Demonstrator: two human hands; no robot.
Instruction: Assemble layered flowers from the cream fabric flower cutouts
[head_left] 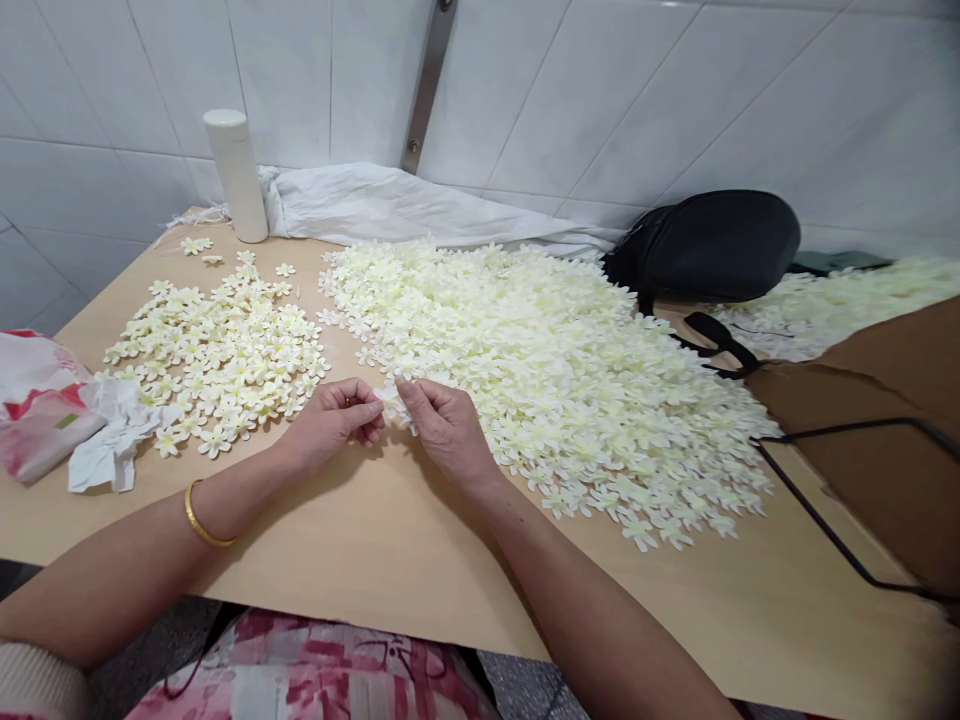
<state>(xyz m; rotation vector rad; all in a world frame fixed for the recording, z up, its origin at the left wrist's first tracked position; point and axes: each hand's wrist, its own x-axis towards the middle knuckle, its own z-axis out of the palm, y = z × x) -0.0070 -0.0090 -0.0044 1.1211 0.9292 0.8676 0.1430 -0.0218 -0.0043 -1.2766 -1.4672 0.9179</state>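
Note:
My left hand [334, 420] and my right hand [442, 425] meet above the wooden table [360, 560], fingers pinched together on a small cream fabric flower [391, 403] held between them. A gold bangle circles my left wrist. Right of my hands spreads a large heap of cream flowers [540, 360]. A smaller, flatter patch of flowers with yellow centres [221, 355] lies to the left of my left hand.
A white cylinder bottle [236, 175] stands at the back left beside a white cloth bag [405, 205]. A black bag [709, 245] sits at the back right. Crumpled tissue and a red-white bag [45, 405] lie at the left edge. Brown cardboard [885, 420] with a black cord lies at right.

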